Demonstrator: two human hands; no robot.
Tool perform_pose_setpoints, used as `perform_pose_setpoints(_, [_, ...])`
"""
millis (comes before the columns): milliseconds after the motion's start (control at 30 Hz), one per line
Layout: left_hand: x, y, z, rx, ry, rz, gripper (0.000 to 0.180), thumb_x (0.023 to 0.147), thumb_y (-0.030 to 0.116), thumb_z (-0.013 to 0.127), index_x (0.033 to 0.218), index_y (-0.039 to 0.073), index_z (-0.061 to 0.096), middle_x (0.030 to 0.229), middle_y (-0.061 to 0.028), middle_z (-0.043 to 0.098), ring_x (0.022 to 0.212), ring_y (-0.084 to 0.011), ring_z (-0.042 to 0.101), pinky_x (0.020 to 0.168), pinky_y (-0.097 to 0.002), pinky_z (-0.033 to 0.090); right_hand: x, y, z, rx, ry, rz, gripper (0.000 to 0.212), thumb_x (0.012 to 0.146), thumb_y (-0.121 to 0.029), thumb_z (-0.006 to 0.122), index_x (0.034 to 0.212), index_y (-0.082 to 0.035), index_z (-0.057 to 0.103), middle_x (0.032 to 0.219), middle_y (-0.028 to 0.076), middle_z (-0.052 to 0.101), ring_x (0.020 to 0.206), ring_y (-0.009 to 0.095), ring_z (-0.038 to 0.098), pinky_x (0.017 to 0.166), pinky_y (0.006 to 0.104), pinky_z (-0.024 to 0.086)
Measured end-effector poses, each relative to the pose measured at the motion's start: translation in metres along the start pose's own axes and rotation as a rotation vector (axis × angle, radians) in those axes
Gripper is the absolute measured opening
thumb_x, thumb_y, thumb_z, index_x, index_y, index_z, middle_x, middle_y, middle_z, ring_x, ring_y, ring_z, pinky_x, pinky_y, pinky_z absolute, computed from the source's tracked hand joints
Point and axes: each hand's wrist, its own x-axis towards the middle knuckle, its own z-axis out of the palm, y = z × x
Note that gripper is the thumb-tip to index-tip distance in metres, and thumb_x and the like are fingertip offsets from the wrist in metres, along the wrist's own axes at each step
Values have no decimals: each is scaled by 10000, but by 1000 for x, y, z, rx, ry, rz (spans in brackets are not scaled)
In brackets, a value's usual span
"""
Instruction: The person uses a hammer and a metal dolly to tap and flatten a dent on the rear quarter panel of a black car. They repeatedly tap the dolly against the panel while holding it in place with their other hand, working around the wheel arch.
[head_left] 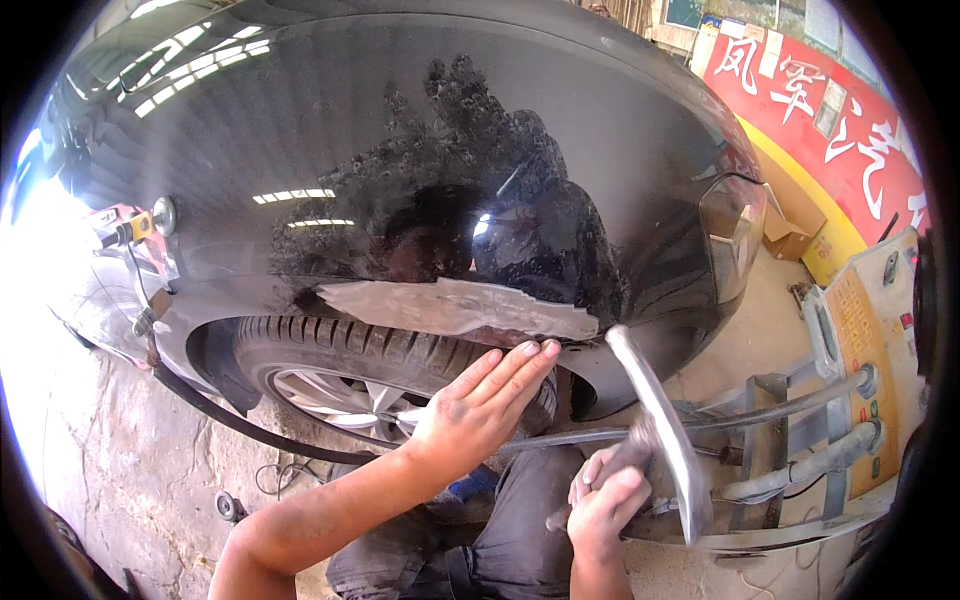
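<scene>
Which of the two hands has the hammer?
The right hand, gripping the hammer by its handle; the left hand shows no tool, stretched out just below the grey patch.

Cardboard box (792, 222) beside a red-and-yellow banner (806, 128), small round part (229, 506) on the pale floor (135, 440).

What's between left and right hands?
In the head view, a grey cable or hose and a dark-trousered knee show between the left hand and right hand.

Head cam (L of fisheye pair) looks down & fwd over wearer's legs (530, 535), close to L hand (480, 408), R hand (606, 510) & dk car body (655, 215), w/ floor (130, 440) farther off.
</scene>
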Motion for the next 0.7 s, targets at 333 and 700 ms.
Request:
perform_pose_setpoints(333, [15, -4, -15, -17, 65, -153, 753, 754, 359, 662, 1427, 79, 472, 1539, -40, 375, 1397, -161, 363, 1147, -351, 245, -1, 5, -4, 53, 122, 41, 702, 920, -737, 314, 748, -64, 410, 525, -1, 366, 365, 87, 332, 340, 244, 267])
perform_pose_setpoints(700, [38, 6, 0, 214, 71, 99, 747, 839, 437, 597, 1474, 93, 406, 1562, -28, 334, 1452, -150, 262, 1192, -359, 140, -3, 0, 1, 46, 57, -30, 690, 921, -734, 314, 825, -57, 409, 574, 21, 406, 371, 96, 342, 335, 241, 274])
